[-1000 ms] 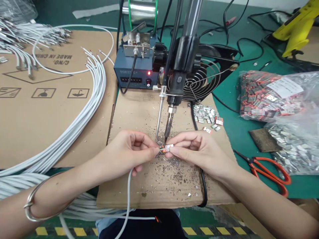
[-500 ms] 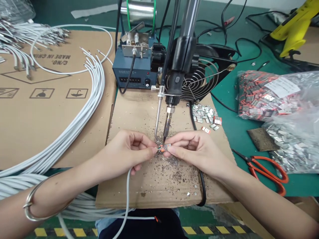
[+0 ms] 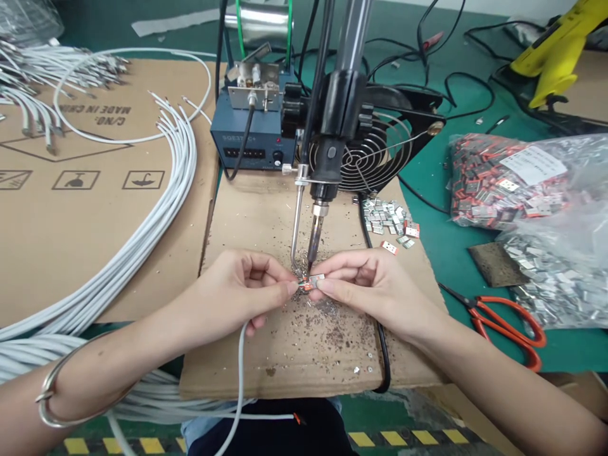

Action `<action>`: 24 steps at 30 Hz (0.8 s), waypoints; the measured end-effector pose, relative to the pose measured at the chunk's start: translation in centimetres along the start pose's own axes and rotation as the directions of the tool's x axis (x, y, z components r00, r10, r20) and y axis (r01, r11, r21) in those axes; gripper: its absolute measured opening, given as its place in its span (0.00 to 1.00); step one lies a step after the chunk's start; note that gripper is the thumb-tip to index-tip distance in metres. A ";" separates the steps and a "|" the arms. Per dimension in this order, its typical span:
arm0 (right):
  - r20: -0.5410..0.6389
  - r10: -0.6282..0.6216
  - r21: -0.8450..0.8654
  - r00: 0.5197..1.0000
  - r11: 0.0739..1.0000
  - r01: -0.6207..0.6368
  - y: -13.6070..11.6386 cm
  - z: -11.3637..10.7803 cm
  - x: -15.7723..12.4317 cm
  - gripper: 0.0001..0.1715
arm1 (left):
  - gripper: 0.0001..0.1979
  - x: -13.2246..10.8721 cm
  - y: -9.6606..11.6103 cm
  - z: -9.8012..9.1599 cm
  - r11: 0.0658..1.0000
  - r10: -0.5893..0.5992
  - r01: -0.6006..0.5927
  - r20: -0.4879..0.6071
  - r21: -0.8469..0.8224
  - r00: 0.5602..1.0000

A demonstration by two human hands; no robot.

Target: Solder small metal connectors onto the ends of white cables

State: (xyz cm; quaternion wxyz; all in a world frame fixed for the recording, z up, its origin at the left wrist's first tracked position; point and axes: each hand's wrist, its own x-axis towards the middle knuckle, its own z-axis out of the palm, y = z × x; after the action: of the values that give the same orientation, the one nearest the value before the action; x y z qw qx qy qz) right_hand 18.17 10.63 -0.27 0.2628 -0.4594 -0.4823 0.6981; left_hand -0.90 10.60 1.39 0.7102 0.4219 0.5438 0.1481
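My left hand (image 3: 254,285) is closed in a pinch on the end of a white cable (image 3: 240,361), which hangs down from below the fingers. Between thumb and fingers, my right hand (image 3: 368,285) grips a small metal USB connector (image 3: 316,280) with an orange-red part. The cable's wire ends meet the connector's near end. Right above this spot is the tip of a soldering iron (image 3: 316,234), pointing down; whether it touches the joint I cannot tell. Beside the iron, a thin metal feed tube (image 3: 297,221) curves toward the same place.
Behind stands a blue solder feeder (image 3: 247,136) with a solder spool (image 3: 263,25), beside a black fan (image 3: 363,149). Loose connectors (image 3: 384,216) lie right of the iron. Orange-handled scissors (image 3: 510,323) and bags of connectors (image 3: 508,180) are farther right. Bundled white cables (image 3: 156,234) lie left.
The connector in my right hand has tilted slightly, its outer end a little higher. The whole view has shifted slightly left. Both hands keep their grips.
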 end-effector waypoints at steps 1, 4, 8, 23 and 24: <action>-0.001 -0.004 -0.009 1.000 1.000 0.004 0.1 0.0 0.0 0.07 | 0.05 0.0 0.0 0.0 1.000 -0.002 0.002 -0.004 0.003 1.000; -0.016 -0.016 -0.038 1.000 0.999 0.015 0.3 0.1 0.1 0.06 | 0.05 0.0 0.0 0.1 1.000 -0.008 0.008 -0.022 0.007 1.000; -0.028 -0.028 -0.060 0.999 0.998 0.026 0.4 0.3 0.1 0.05 | 0.05 0.1 -0.1 0.1 1.000 -0.011 0.011 -0.023 0.025 1.000; 0.021 0.006 -0.034 1.000 0.999 -0.005 0.0 0.0 -0.1 0.05 | 0.05 -0.2 -0.3 0.2 1.000 0.014 -0.014 0.013 0.010 1.000; 0.012 0.009 -0.046 1.000 0.999 -0.008 0.1 0.1 -0.1 0.05 | 0.05 -0.1 -0.3 0.2 1.000 0.014 -0.014 0.011 0.011 1.000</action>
State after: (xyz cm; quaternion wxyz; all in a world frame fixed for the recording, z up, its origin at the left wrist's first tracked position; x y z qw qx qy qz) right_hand 18.16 10.51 -0.30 0.2466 -0.4631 -0.4976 0.6907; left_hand -0.87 10.25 1.27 0.7098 0.4304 0.5377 0.1480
